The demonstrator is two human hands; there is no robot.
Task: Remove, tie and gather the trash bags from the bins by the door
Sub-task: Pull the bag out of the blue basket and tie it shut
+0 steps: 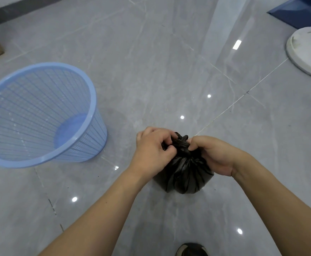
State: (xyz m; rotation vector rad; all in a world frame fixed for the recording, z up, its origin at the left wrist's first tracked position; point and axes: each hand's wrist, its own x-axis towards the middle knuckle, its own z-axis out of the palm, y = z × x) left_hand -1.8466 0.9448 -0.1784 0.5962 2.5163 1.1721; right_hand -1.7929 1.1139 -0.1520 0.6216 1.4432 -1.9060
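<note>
A small black trash bag (185, 172) is seen on the grey tiled floor (151, 71), its round body sitting just below the fingers of both hands. The top of the bag is bunched into a knot (183, 144), and the knot is found right between the two sets of fingertips. The left hand (153, 150) is curled shut, and the twisted plastic on the left of the knot is pinched by its fingers (166, 143). The right hand (213, 156) is closed too, and the right side of the knot is gripped by its thumb and fingers. Both hands are touching the bag.

A light blue mesh bin (38, 115) is seen well off to the left of the fingers, standing apart from the bag, and no bag is seen inside it. A white round base (307, 52) is seen far up and to the right of the fingers. The toe of a dark shoe (191, 250) is seen low down, below the bag.
</note>
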